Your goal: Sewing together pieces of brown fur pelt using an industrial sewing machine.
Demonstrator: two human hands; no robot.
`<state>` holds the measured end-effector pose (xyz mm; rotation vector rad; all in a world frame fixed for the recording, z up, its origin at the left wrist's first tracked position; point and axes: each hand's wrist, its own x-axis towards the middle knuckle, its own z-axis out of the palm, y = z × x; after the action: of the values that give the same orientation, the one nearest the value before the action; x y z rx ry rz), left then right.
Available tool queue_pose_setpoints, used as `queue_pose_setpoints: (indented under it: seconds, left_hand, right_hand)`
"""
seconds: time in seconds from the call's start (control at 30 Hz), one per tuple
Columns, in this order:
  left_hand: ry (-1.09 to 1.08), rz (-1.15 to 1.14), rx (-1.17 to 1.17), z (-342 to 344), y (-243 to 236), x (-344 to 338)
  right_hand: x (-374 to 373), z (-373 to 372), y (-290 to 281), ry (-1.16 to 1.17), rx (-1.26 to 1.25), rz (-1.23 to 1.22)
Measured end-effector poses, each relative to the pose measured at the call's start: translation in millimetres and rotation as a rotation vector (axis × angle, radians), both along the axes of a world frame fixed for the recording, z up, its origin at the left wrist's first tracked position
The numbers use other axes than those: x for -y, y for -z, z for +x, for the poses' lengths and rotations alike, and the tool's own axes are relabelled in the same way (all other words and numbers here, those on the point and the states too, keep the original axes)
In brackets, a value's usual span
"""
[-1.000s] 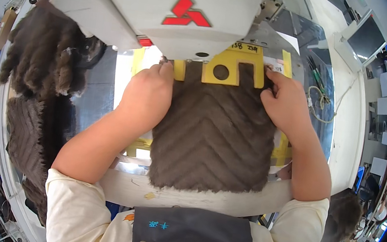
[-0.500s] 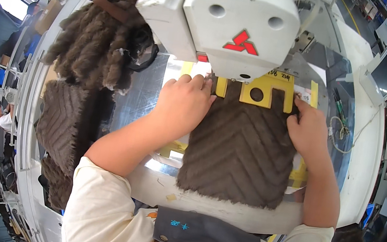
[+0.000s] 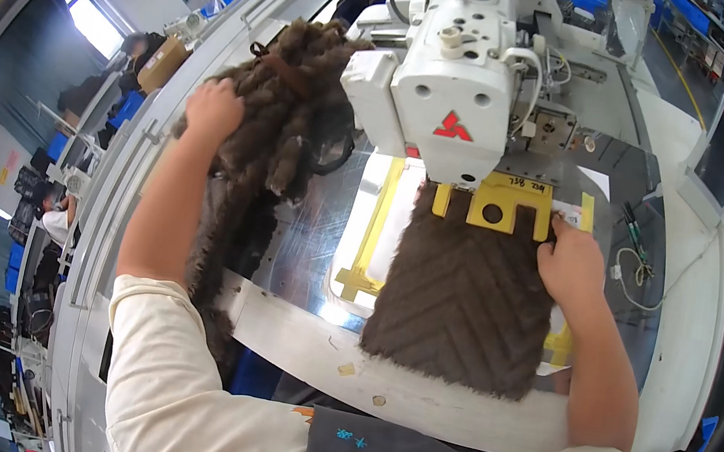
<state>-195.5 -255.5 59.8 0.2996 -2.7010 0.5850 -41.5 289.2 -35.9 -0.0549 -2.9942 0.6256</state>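
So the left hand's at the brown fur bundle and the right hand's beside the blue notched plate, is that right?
No: the head view shows the notched plate is yellow, not blue. The left hand is at the brown fur bundle and the right hand beside the plate.

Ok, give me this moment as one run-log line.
left hand: at fur bundle | right hand: at right edge of fur sheet | yellow plate: on fur sheet, by sewing machine

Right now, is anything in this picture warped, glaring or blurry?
All in the head view: the white table edge bows; the window washes out to white; glare whitens part of the metal plate; the chevron-grooved fur panel reads clearly, while the left hand looks slightly soft, perhaps blurred.
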Motion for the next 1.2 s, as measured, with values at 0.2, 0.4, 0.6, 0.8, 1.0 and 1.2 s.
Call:
queue_pose_setpoints:
  seconds: [0.2,0.4,0.6,0.8,1.0,1.2]
  left_hand:
    - [-0.136,0.296,0.175,-10.3,20.3,132.6]
    - [0.045,0.350,-0.060,2.8,-32.0,114.3]
    - [0.151,0.313,-0.357,55.6,-122.7,49.8]
    - [0.399,-0.381,-0.627,134.8,-181.3,-37.7]
    - [0.307,-0.134,-0.283,213.8,-204.0,-127.0]
    - [0.528,0.171,0.382,262.5,-195.6,-159.2]
  right_hand:
    - [-3.1,0.7,7.8,-0.032,-0.052,0.023]
    - [-4.0,3.6,8.3,-0.025,-0.056,0.055]
    - [-2.2,1.6,9.0,-0.027,-0.051,-0.005]
    - [-1.8,3.9,4.0,-0.043,-0.061,0.005]
    - [-3.3,19.2,5.6,-0.061,-0.083,0.113]
    - [50.6,82.3,-65.7,-0.582,-0.343,-0.138]
